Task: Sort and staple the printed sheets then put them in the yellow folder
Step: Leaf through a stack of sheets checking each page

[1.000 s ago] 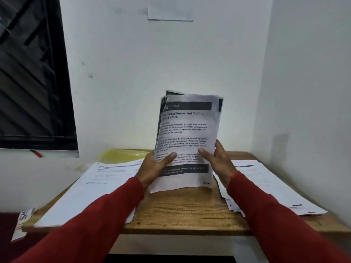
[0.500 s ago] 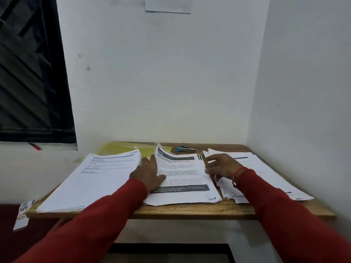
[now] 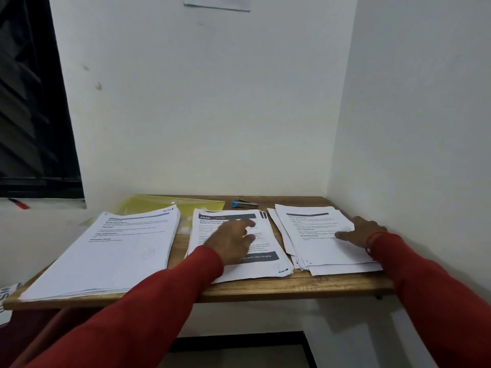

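You are mid-sort: left hand (image 3: pixel 233 241) loose-fingered on the middle stack (image 3: pixel 236 251), right hand (image 3: pixel 358 232) flat on the stack beyond, gripping nothing; next, fetch the stapler (image 3: pixel 243 203) behind the middle stack.

"Z946" on middle stack's top sheet (image 3: pixel 233 235), other print seemingly blurred

The table (image 3: pixel 265 286) is wood, its grain plain along the front edge, with a dull sheen. Three stacks of matt white paper lie on it: the left stack (image 3: pixel 111 251), the middle stack (image 3: pixel 261 266) printed with dark bars, the right stack (image 3: pixel 318 251) loosely fanned. At the back, the yellow folder (image 3: pixel 170 204) is translucent, glossy plastic. The stapler (image 3: pixel 243 203) shows blue plastic and shiny metal. Both sleeves (image 3: pixel 148 309) are red matt cloth. The wall (image 3: pixel 212 102) is matt painted plaster, slightly marked.
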A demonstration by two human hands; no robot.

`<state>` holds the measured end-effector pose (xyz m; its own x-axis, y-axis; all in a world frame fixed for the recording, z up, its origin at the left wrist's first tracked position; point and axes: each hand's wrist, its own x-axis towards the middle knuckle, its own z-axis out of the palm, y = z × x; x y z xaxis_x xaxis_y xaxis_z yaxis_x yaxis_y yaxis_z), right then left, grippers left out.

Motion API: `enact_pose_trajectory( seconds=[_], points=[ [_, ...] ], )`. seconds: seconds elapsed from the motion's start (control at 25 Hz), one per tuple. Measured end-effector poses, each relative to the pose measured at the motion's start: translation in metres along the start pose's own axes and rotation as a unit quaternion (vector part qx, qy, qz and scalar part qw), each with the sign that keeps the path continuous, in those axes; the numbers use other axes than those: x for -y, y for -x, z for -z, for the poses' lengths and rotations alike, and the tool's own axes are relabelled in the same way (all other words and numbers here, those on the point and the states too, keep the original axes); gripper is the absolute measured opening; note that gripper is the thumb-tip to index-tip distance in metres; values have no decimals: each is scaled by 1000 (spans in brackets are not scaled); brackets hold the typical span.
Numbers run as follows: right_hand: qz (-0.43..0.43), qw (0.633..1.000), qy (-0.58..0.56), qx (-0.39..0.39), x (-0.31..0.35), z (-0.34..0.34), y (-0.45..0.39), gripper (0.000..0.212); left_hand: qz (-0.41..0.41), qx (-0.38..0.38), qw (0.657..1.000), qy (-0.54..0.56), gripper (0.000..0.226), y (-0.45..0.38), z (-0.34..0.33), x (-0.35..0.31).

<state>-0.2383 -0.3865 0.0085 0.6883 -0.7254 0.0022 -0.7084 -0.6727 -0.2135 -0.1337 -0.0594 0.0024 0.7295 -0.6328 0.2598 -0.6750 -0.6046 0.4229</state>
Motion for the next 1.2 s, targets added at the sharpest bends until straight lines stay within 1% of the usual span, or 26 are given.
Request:
enact_pose_trajectory(
  seconds=[0.04,0.08,0.24,0.32,0.36,0.44,0.52,0.6,0.68,0.72,0.8,0.88,0.96,1.04,1.08,1.2],
  points=[
    [4,1000,6,17,-3,-1,1,83,16,38,995,93,41,-6,-7,-17],
    [7,1000,4,20,-5,-3,1,83,38,63,986,153,42,-13,-14,-34],
    [-20,999,-26,-6,2,3,4,82,141,120,943,277,38,-47,-39,-71],
    [-15,998,-56,-4,2,6,1,77,160,121,925,323,45,-61,-44,-75],
    [-13,997,-73,5,2,11,2,72,161,119,922,331,47,-64,-45,-76],
    [-11,991,-128,28,-3,15,-5,68,149,109,937,298,46,-72,-47,-76],
    [5,978,-198,57,-10,16,-12,68,145,103,946,271,41,-74,-47,-78],
    [16,961,-266,66,-16,12,-15,70,150,117,943,272,41,-78,-50,-81],
    [27,939,-337,64,-22,7,-18,72,133,123,943,279,40,-80,-52,-84],
    [46,925,-372,53,-23,9,-15,65,124,120,944,282,40,-81,-52,-85],
    [99,889,-447,12,-23,18,-5,42,103,95,945,295,39,-82,-46,-83],
    [140,838,-525,-45,-17,35,6,34,57,51,931,356,35,-83,-32,-80],
    [184,777,-598,-73,-3,51,17,35,13,-7,918,396,37,-86,-12,-73],
    [225,732,-638,-80,19,59,23,41,-19,-49,904,424,52,-88,9,-57],
    [246,717,-647,-77,32,60,25,42,-39,-60,898,435,54,-87,20,-46],
    [307,688,-656,-46,77,54,33,41,-63,-84,898,426,43,-85,41,-8]
  ],
)
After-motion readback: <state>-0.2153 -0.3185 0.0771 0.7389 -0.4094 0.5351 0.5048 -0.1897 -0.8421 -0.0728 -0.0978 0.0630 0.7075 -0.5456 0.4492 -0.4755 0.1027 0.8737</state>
